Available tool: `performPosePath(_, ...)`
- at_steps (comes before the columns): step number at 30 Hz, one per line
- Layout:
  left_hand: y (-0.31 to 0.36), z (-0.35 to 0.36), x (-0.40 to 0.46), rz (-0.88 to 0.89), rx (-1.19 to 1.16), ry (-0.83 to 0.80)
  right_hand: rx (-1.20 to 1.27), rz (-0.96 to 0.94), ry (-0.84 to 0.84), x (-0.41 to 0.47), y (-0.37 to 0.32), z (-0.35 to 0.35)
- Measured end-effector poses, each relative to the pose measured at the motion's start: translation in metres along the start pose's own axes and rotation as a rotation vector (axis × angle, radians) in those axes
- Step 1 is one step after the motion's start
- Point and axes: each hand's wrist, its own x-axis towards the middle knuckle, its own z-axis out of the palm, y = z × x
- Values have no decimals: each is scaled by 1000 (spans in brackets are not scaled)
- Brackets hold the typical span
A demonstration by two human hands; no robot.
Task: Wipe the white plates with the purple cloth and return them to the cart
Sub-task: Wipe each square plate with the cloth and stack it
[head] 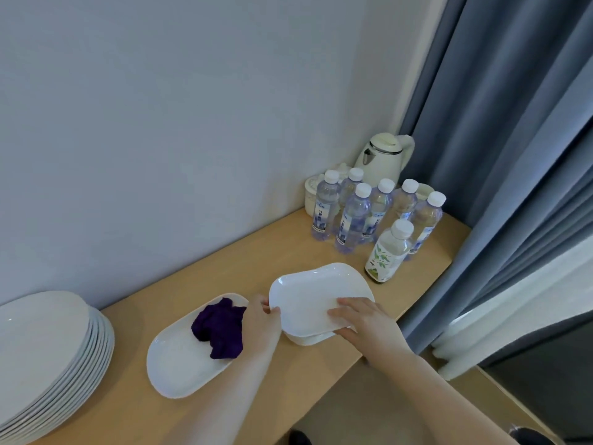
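Nearest to me, two bare arms reached out over the wooden worktop (282, 248). The left hand (261, 326) had its grip on the left edge of a white plate (308, 293), thumb on top of the rim and fingers tucked under. The right hand (362, 319) held the near right side of the same plate, fingers laid on its top and thumb below. I think two hands were used so the smooth plate would not slip or tip. The plate sat tilted a little, its near edge just over a small pile of plates (313, 339) beneath it. I could not tell if it was being lifted off or set down there.

Just left of the hands lay another long white plate (179, 361) flat on the worktop. The purple cloth (219, 329) sat bunched up on its far end, touching it. No hand held the cloth. It was likely parked there to stay close for the next wipe.

Further left stood a tall stack of round plates (48, 345), neat and near the edge. I could not see any cart.

At the far end stood water bottles (353, 216) in a huddle, and a white kettle (383, 160) in the corner by the blue curtain (500, 139), well away from the work.
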Motion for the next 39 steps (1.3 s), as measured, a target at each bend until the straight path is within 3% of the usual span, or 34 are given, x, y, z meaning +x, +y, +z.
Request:
performPosePath(14,-9,25,8,34,185,-5,7,36,-115,20,27,11)
performPosePath(18,-12,27,5,90,379,33,4,34,-126,23,30,11)
performPosePath(22,-14,33,-4,457,870,138,-1,20,-156,25,34,12)
performPosePath(25,-17,42,-8,843,874,-19,9,1,-171,26,37,13)
performPosePath(26,-16,45,-9,899,889,-43,12,-9,-171,26,38,13)
performPosePath(29,-20,52,-10,733,1046,-240,30,-28,-169,27,39,12)
performPosePath(32,-26,53,-10,727,1136,-144,35,-10,-155,30,37,12)
performPosePath(39,-20,58,-16,818,1094,-48,-95,71,-88,38,16,18)
